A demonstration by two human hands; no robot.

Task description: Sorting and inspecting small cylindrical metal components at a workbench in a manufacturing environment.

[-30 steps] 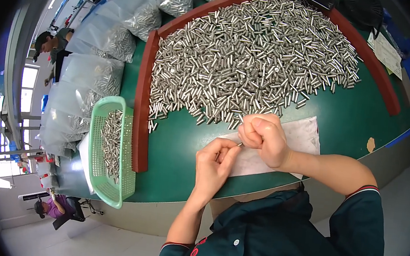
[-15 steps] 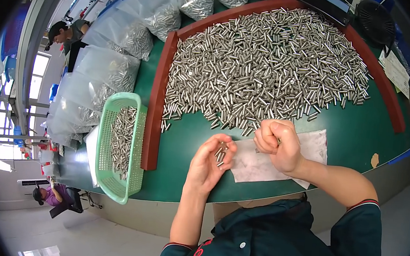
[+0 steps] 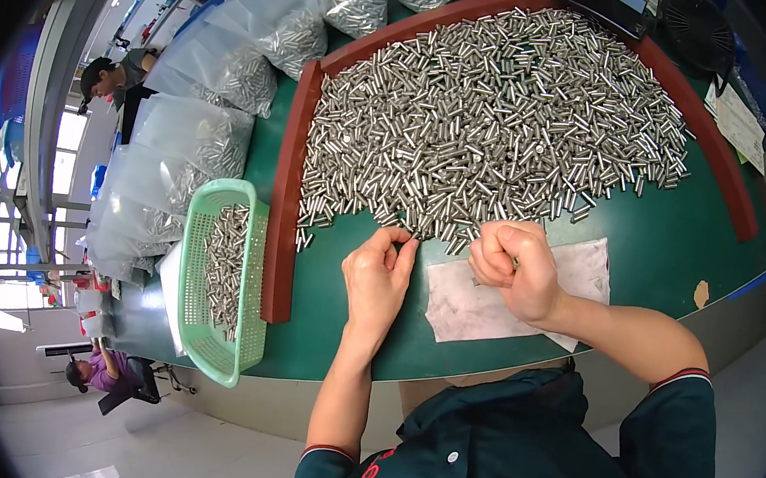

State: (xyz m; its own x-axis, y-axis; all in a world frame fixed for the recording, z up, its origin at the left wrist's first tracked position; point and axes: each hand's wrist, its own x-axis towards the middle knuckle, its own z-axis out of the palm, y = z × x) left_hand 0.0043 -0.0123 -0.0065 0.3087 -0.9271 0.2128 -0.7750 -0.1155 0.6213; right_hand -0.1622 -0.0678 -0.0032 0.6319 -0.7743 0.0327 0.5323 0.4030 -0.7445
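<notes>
A broad heap of short silvery metal pins (image 3: pixel 504 131) lies on the green tabletop. At the heap's near edge is my left hand (image 3: pixel 375 280), knuckles up, its fingers curled and thumb and forefinger closed at a metal pin. Its palm is hidden now; half a second ago several pins lay in it. My right hand (image 3: pixel 520 269) is a closed fist above the stained white cloth (image 3: pixel 478 308), just short of the pins. Whatever the fist holds, if anything, is out of sight.
Red-brown rails (image 3: pixel 287 202) border the heap. Left of them stands a green plastic basket (image 3: pixel 249 337) with pins inside. Clear bags (image 3: pixel 195 133) of pins line the far left. A black fan (image 3: pixel 696 34) and papers (image 3: pixel 737 130) are at far right. Two people sit or stand beyond.
My left hand has turned from palm-up, showing several pins, to knuckles-up with fingers closed at the heap's edge. My right fist has hardly moved.
</notes>
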